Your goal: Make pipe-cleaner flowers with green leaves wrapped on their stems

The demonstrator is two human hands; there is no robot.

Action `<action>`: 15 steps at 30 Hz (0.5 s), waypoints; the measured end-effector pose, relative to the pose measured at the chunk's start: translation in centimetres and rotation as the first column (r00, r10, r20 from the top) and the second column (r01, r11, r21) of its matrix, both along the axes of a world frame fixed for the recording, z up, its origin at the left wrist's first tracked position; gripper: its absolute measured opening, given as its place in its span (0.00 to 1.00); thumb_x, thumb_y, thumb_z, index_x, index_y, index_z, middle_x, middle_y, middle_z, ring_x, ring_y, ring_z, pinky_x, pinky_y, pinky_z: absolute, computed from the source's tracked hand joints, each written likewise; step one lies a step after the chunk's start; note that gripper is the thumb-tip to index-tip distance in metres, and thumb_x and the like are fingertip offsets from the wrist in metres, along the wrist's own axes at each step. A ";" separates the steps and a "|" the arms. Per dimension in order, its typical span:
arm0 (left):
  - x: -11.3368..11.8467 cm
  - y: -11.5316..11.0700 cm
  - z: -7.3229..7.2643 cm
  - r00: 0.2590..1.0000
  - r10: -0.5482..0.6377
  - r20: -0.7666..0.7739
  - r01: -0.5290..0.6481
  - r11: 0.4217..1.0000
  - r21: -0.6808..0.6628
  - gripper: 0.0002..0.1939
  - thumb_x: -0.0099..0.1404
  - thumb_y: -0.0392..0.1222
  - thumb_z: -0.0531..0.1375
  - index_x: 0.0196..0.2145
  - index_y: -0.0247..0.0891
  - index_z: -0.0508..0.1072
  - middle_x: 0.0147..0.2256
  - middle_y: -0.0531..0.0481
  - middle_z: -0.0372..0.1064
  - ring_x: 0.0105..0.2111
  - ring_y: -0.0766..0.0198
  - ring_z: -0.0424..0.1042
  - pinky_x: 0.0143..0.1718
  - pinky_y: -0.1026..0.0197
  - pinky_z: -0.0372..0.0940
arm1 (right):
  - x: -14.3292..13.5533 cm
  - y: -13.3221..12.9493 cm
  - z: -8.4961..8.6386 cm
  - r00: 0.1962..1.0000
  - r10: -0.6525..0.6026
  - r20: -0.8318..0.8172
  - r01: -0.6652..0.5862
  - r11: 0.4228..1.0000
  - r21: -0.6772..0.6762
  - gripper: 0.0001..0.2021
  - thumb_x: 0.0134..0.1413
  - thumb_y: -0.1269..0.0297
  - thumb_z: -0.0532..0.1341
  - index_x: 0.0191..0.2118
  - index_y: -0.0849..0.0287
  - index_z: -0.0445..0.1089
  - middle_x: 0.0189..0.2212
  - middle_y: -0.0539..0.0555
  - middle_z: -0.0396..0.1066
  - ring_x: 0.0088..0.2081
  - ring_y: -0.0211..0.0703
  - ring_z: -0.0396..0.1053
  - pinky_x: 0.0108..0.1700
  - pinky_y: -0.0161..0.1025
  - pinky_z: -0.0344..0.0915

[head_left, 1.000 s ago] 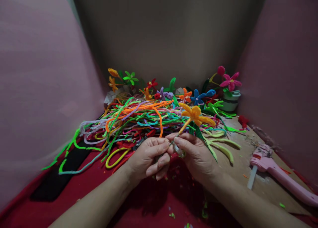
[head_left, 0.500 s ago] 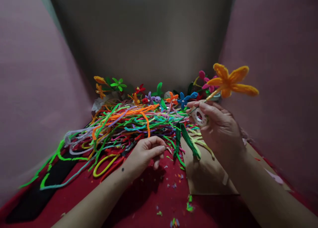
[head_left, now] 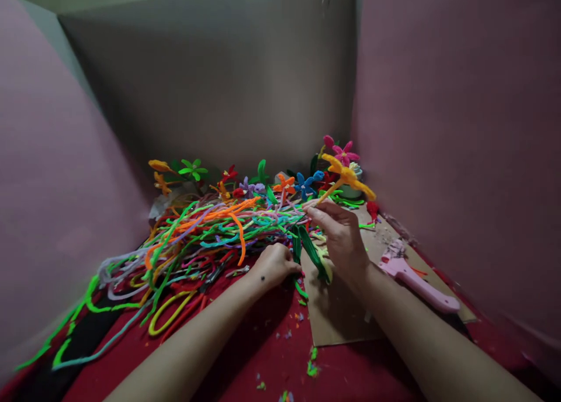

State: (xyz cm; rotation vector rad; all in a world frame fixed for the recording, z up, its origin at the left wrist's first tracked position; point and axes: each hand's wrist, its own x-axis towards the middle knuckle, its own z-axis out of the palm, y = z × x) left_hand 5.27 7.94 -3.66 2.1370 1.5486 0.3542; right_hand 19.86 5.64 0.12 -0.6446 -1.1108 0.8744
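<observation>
My right hand [head_left: 342, 229] pinches the stem of an orange pipe-cleaner flower [head_left: 344, 171], its petals tilted up and to the right. The white tape roll seen in that hand earlier is hidden now. Low over the red cloth, my left hand [head_left: 277, 264] has its fingers curled in beside a dark green pipe-cleaner leaf [head_left: 297, 245]. Its fingertips are partly hidden, so what they grip is unclear. A second dark green leaf [head_left: 314, 255] lies between the hands, on the edge of a brown cardboard sheet [head_left: 335, 317].
A heap of colourful pipe cleaners [head_left: 219, 227] spreads to the left, with scissors [head_left: 217, 271] by its front edge. Finished flowers, one blue [head_left: 305, 186], line the back. A pink glue gun [head_left: 416, 282] rests at right. Scraps dot the red cloth [head_left: 245, 355].
My right hand has lowered and moved left with the orange flower. My left hand has shifted right to the dark green leaves. The view has turned, bringing the pink glue gun into sight.
</observation>
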 end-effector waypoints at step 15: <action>-1.9 -2.0 2.3 0.984 0.017 0.176 -0.022 0.999 0.026 0.09 0.52 0.42 0.54 0.18 0.36 0.64 0.17 0.57 0.55 0.20 0.69 0.54 0.22 0.66 0.48 | -1.0 -0.8 -0.5 0.979 0.200 -0.030 -0.202 0.974 -0.103 0.05 0.45 0.64 0.62 0.24 0.55 0.74 0.24 0.49 0.70 0.34 0.44 0.66 0.40 0.39 0.59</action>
